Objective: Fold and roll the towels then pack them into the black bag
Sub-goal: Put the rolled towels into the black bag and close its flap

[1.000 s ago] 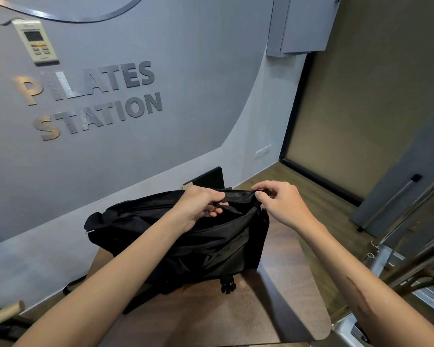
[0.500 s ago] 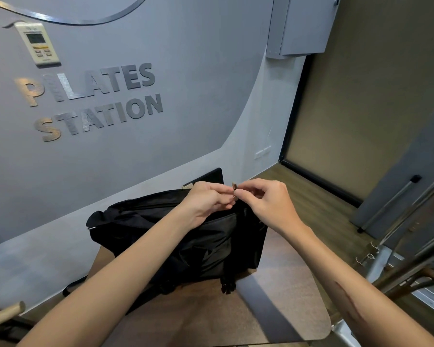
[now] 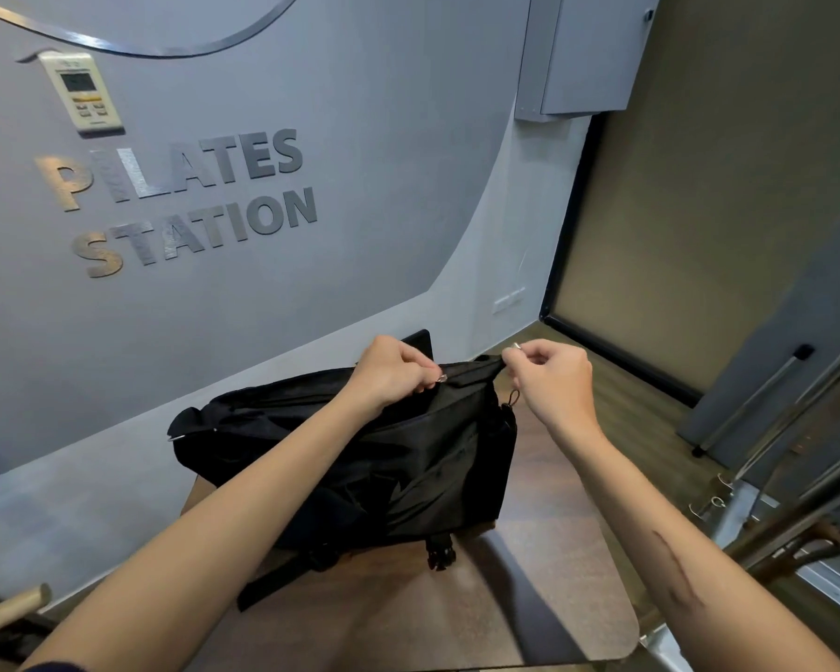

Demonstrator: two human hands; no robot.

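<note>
Black bag (image 3: 408, 458) top pinched between both hands' fingers (image 3: 515, 354).

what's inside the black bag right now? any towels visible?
No towels show. The black bag sits on the table, its top held by the left hand and right hand. Dark fabric hides the inside.
</note>
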